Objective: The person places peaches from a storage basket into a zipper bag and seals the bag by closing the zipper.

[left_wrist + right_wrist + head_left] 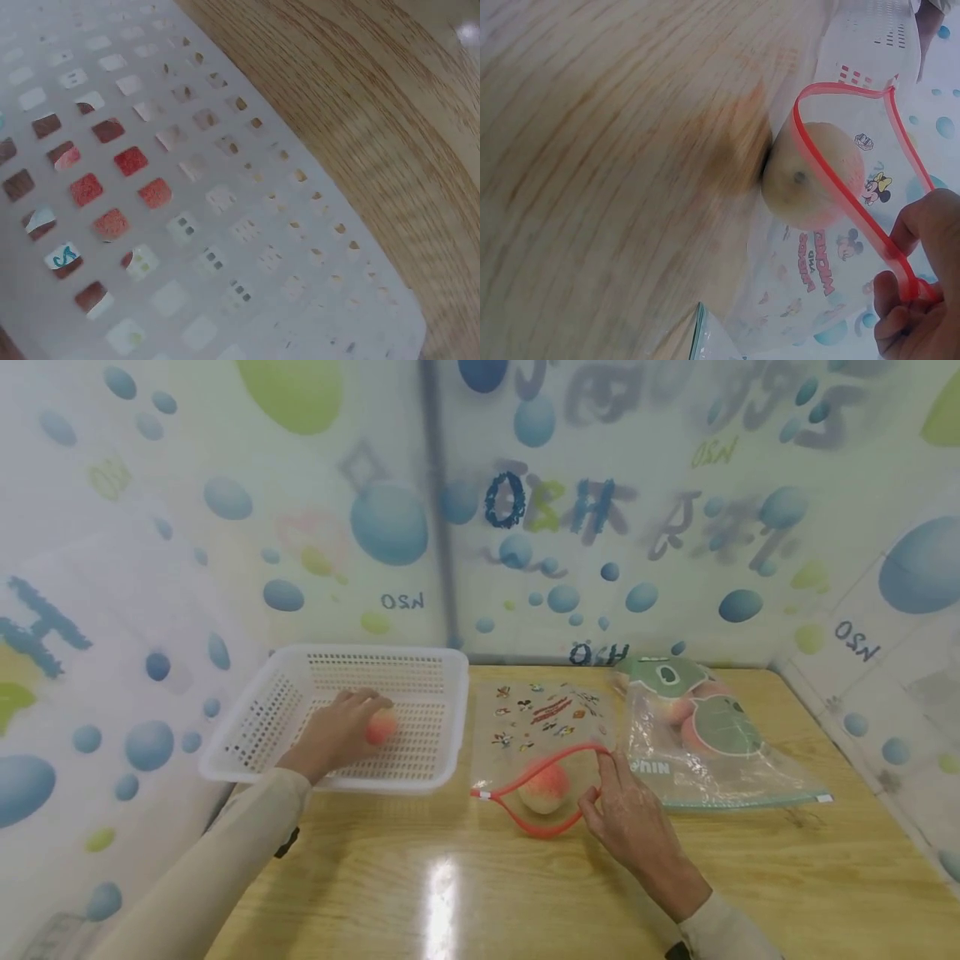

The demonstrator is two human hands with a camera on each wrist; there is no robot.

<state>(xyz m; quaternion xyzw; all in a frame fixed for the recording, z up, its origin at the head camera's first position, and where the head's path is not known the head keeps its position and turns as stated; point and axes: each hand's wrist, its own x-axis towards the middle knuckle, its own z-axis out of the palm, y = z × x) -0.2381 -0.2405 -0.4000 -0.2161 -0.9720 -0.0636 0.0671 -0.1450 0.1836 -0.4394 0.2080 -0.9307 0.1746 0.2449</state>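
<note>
My left hand point(339, 735) reaches into the white plastic basket point(448, 752) and grips a red and yellow peach point(382, 727). Through the basket's holes in the left wrist view, bits of the red peach point(112, 223) and of the fingers show. My right hand point(637, 814) pinches the red zip edge point(840, 187) of a clear zip bag point(495, 718) printed with cartoon figures. The bag's mouth gapes, and a second peach point(544, 787) lies just inside it.
At the right lies another clear zip bag point(750, 781) with a green zip and a green printed design, holding several peaches point(669, 708). Everything stands on a wooden table point(495, 902) against a wall point(480, 568) covering with blue and green dots.
</note>
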